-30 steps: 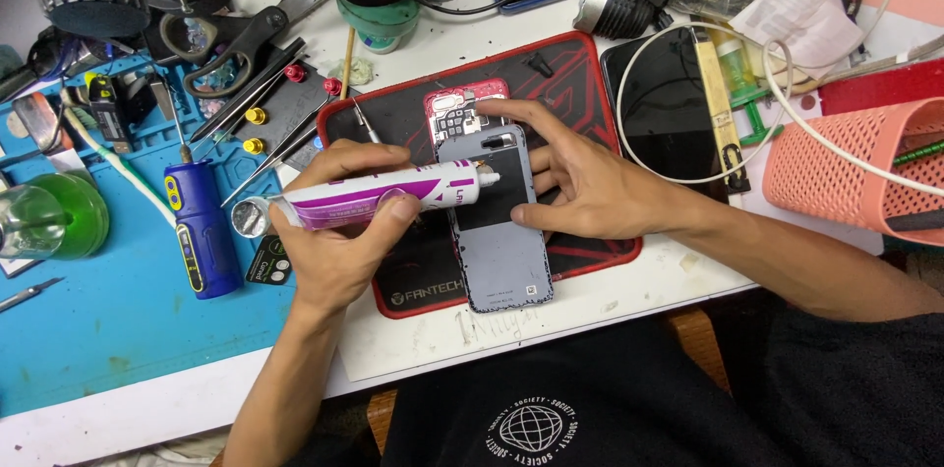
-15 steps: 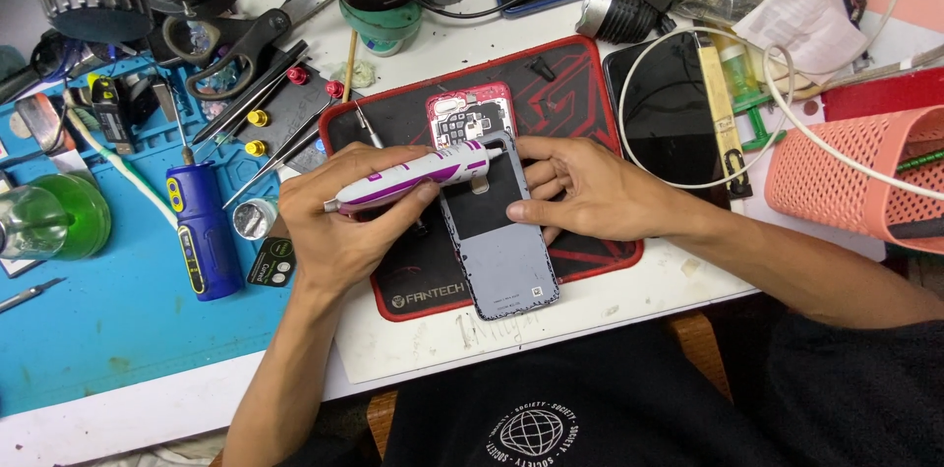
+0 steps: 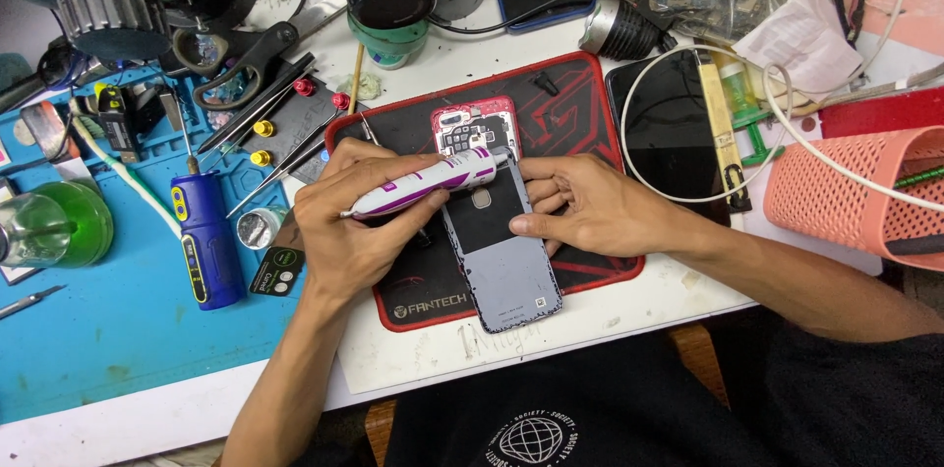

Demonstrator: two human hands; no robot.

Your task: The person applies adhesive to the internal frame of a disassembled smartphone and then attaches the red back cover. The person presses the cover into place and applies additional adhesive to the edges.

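left hand [image 3: 359, 231]: fingers wrapped around a white-and-purple electric screwdriver [image 3: 433, 183], held near-level, tip pointed right at frame centre
right hand [image 3: 580, 206]: fingers spread and pressed flat on the grey back cover [image 3: 506, 261]; nothing pinched
back cover: lies tilted at frame centre, overlapping the lower part of the opened phone [image 3: 470, 128], whose red rim and exposed board are seen just above the screwdriver
red-and-black mat [image 3: 580, 98]: carries phone and cover, centre of the white desk [image 3: 433, 369]
left of frame: blue mat [image 3: 98, 329] with a blue driver [image 3: 205, 236], tweezers and scissors [image 3: 246, 49] above it
right of frame: black glass panel [image 3: 669, 123] just beside the red mat, pink mesh basket [image 3: 846, 192] at the edge
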